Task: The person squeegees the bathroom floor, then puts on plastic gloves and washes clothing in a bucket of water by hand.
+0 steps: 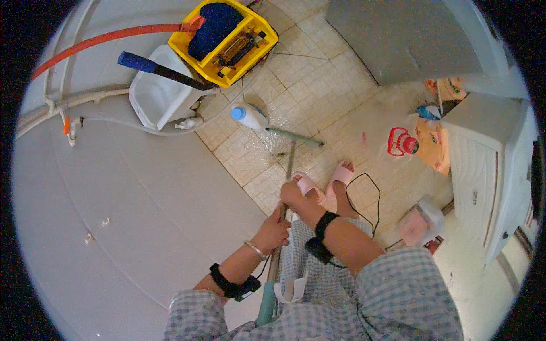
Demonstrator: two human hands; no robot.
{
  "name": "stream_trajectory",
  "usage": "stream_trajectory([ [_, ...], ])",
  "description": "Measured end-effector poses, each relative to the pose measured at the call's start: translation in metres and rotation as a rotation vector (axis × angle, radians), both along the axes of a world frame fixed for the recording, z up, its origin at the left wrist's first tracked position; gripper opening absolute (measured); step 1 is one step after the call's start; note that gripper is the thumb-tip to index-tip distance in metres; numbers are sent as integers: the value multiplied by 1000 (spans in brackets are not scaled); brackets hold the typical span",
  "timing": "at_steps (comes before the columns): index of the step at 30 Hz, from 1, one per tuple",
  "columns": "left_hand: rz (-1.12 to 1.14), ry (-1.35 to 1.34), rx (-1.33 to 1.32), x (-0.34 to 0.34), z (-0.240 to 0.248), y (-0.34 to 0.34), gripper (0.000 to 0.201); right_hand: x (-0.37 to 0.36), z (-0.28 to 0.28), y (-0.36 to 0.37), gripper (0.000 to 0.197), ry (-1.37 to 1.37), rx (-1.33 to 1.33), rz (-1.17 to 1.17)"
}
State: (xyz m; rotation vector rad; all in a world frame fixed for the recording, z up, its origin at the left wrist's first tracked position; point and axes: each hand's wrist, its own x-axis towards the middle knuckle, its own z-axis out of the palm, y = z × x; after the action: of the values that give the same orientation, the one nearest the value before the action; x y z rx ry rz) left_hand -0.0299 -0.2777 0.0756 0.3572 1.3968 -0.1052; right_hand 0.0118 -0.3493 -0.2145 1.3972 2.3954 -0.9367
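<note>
Both my hands are closed around the long pole of a floor squeegee (290,161), which has a narrow green crossbar head. My right hand (293,196) grips higher up the picture, toward the head, and my left hand (273,232) is wrapped round the pole below it. The squeegee head lies across the wet tiled floor, beyond my feet. Close to its left end is a white bottle (250,117) with a blue cap. The pole's green grip (267,304) reaches back beside my checked clothing.
A yellow mop bucket (267,40) holds a dark blue mop (219,28) at the far left, beside a white basin (149,94). A thin hose (119,121) runs along the wall. At right are a red-handled jug (402,142), orange bags (433,146) and a white cabinet (473,170).
</note>
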Motion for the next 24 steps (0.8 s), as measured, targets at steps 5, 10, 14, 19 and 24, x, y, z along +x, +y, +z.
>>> stream_trajectory([
  [5,82,-157,37,21,-33,3,54,68,14,45,13,63,-205,-13],
  [10,-118,24,12,-6,-36,-12,58,38,73,34,15,-106,40,151],
  [14,-195,123,-52,-45,-22,-44,62,-30,74,6,15,-1,-242,15],
  [19,-19,260,-98,-63,0,-43,44,-80,77,-8,13,238,-229,-94],
  [24,209,110,-123,-66,2,-36,34,-60,119,17,7,222,-209,-121],
])
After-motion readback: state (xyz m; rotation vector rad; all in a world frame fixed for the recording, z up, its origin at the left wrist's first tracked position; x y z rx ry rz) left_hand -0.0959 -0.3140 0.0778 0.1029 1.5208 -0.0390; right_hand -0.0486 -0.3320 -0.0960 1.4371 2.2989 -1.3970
